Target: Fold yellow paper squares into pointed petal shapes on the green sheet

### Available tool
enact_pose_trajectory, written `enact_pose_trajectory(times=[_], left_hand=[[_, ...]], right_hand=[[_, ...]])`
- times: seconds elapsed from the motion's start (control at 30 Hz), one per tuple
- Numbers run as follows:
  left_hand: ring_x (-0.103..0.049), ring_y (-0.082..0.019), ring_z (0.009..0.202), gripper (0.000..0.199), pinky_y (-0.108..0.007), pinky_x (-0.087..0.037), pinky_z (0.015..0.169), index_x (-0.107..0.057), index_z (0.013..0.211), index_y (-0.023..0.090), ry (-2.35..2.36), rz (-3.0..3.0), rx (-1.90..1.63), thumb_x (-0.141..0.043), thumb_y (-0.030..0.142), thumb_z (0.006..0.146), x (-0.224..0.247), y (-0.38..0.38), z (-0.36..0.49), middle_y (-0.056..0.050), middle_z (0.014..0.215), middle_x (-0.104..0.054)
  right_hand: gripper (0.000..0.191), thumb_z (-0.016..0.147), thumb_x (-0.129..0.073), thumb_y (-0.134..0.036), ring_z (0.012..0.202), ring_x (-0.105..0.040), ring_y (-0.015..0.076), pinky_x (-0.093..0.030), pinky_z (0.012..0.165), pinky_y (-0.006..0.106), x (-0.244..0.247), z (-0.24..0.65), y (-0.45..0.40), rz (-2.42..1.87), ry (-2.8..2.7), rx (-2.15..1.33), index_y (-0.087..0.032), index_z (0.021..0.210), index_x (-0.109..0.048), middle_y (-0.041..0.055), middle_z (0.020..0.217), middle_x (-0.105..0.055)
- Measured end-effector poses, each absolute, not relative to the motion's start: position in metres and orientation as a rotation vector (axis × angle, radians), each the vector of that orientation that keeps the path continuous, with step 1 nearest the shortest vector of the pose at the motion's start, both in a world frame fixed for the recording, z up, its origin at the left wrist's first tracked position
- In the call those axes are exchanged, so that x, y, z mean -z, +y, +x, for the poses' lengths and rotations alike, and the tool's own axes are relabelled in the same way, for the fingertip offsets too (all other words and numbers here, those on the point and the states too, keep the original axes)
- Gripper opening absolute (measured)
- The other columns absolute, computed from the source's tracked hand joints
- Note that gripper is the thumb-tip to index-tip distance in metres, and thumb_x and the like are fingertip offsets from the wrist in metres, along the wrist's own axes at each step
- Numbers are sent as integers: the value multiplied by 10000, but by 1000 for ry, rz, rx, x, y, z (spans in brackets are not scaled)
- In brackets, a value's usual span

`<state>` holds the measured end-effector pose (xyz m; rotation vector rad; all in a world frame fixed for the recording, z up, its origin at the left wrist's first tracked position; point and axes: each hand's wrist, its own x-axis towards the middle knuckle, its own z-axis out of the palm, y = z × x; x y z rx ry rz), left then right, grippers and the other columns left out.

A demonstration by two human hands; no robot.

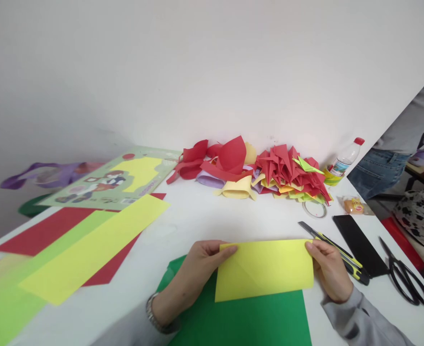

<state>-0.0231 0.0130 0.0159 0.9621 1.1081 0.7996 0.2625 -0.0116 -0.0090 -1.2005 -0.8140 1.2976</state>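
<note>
While both hands hold it near the lower middle of the frame, a yellow sheet (264, 271) stretches between them, its long sides running roughly across the picture. The left hand (202, 266) pinches its upper left corner, thumb pressed on the near face and the other fingers mostly hidden behind; the right hand (331, 269) pinches the upper right corner in the same way. A metal band (152, 315) circles the left wrist. Below the yellow sheet, at the bottom centre, a green sheet (255, 322) lies on the white table (183, 221); whether the two touch cannot be told. In the lower left, a long yellow strip (100, 247) slants across red paper (46, 233) and light green paper (13, 312), and farther up on the left lies a printed board (100, 197) bearing a yellow cut-out (139, 175). Along the wall at the centre, curved red pieces (233, 156) sit beside a heap of pointed red folded shapes (284, 168). Right of the heap stands a bottle (341, 166) with a red cap. Toward the lower right, a yellow-and-black cutter (356, 274), a black rectangular object (360, 245) and black scissors (392, 265) lie near the right hand. Another person in jeans (379, 170) shows at the right edge.
</note>
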Motion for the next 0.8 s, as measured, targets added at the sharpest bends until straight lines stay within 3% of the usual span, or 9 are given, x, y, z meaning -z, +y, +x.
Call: enact_pose_trajectory(times=[0.23, 0.5, 0.8], left_hand=[[-665, -244, 679, 410, -317, -525, 641, -709, 645, 185, 1134, 999, -779, -761, 590, 616, -19, 12, -23, -44, 677, -718], [-646, -236, 649, 439, -297, -513, 594, -666, 580, 191, 1176, 1021, -786, -746, 622, 602, -20, 12, -22, -21, 591, -671], [-657, -250, 664, 452, -316, -529, 613, -669, 577, 185, 1251, 1033, -818, -763, 627, 568, -23, 12, -21, -40, 623, -686]], right_hand=[[289, 647, -836, -427, 741, -693, 276, -542, 639, 369, -1, 258, -11, -1172, -748, -1321, -177, 760, -747, 79, 747, -745], [290, 639, -841, -427, 762, -696, 289, -553, 645, 385, -1, 257, -11, -1170, -740, -1313, -175, 744, -743, 79, 728, -740], [286, 642, -844, -416, 763, -701, 287, -552, 672, 395, -1, 257, -11, -1163, -728, -1319, -173, 756, -745, 80, 734, -745]])
